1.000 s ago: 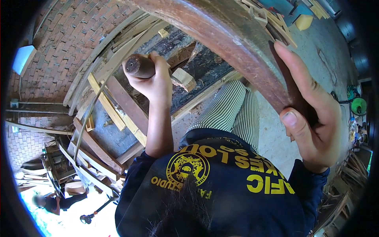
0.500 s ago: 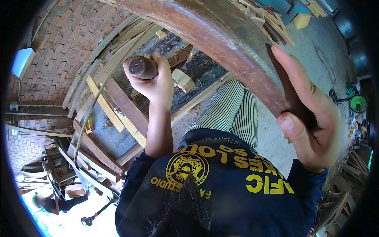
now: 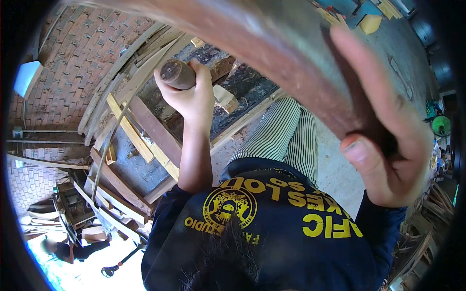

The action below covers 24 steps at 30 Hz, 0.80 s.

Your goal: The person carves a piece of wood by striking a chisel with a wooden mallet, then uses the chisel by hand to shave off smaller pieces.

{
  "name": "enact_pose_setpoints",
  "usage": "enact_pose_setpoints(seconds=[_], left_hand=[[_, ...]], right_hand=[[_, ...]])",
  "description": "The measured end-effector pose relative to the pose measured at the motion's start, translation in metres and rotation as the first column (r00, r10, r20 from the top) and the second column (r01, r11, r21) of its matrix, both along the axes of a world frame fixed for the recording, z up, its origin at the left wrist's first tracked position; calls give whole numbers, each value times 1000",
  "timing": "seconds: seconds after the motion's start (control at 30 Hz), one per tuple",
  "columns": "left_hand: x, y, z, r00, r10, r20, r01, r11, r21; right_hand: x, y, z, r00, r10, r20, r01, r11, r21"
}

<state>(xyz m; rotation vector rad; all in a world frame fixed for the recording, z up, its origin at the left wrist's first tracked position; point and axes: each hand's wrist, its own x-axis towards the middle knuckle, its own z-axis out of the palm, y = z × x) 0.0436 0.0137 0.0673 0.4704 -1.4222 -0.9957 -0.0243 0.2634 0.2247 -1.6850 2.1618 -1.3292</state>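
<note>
Woodworking workshop: curved planks [image 3: 108, 89] by brick wall [image 3: 82, 72], cut block [image 3: 224, 99], heaped wood scraps [image 3: 428, 247].

Okay, so a dark wooden cylinder [image 3: 178, 75] is gripped in the left hand [image 3: 195, 101], with its round end tipped up at the camera. A big reddish-brown curved beam [image 3: 272, 53] is held near one end by the right hand [image 3: 407, 145], thumb and fingers wrapped round it, all kinda blurry there. Just right of the left hand, a pale wood block [image 3: 225, 100] can be seen, and a yellowish plank [image 3: 130, 128] can be spotted below-left. Striped trousers [image 3: 276, 140] are framed between the hands. Well apart, down-left of the left hand, another person [image 3: 77, 250] can be made out.
</note>
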Motion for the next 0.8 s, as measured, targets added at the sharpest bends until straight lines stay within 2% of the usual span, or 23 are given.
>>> enact_pose_setpoints(seconds=[0.03, 0.07, 0.1, 0.13, 0.2, 0.23, 0.27, 0.3, 0.33, 0.4, 0.43, 0.6, 0.63, 0.73, 0.77, 0.8], left_hand=[[-2, -6, -7, 1000, 9, -21, -11, 996, -92], [-4, -9, -10, 999, 14, -44, -22, 983, -183], [-3, -8, -7, 977, -152, -153, 163, 985, 63], [6, -3, 2, 976, -156, -153, 167, 984, 63], [25, 5, 22, 880, -460, -120, 467, 884, 32], [20, 2, 12, 879, -461, -120, 468, 883, 32], [10, -4, -8, 940, -307, -148, 319, 945, 67], [4, -9, -24, 975, -144, -170, 164, 981, 105], [6, -16, -32, 976, -198, -91, 206, 975, 87], [7, -21, -40, 923, -334, -191, 373, 896, 239], [6, -19, -38, 923, -333, -191, 373, 896, 240], [-7, 0, 1, 978, -76, -192, 98, 990, 105], [-6, -1, -1, 979, -77, -191, 99, 989, 107], [-2, -10, -8, 991, -71, 110, 80, 994, -80], [-6, -5, -9, 990, 77, 122, -57, 986, -157], [-3, -5, -7, 969, -213, -128, 220, 974, 47]], right_hand=[[-16, 0, 16, 952, 71, -298, -68, 998, 18], [-25, 0, 25, 812, 135, -568, -125, 991, 56], [-24, -2, 21, 812, 131, -568, -121, 991, 55], [-20, -8, 14, 872, 149, -467, -150, 988, 36], [-6, -31, -6, 950, 192, -245, -201, 979, -12], [3, -45, -13, 968, 217, -129, -224, 974, -42], [11, -59, -15, 970, 243, -12, -243, 967, -74], [15, -72, 54, 920, 151, 362, -343, 758, 555], [22, -83, 61, 920, 149, 362, -341, 759, 554], [31, -95, 67, 963, -94, 254, -153, 584, 797], [18, -56, 14, 963, 158, 216, -232, 897, 377], [11, -61, -8, 980, 171, 105, -197, 917, 347], [9, -62, -11, 982, 171, 79, -188, 922, 340], [3, -66, -16, 984, 176, 1, -167, 935, 312], [2, -67, -16, 984, 178, -27, -162, 940, 301], [1, -68, -17, 982, 179, -55, -156, 944, 289]])
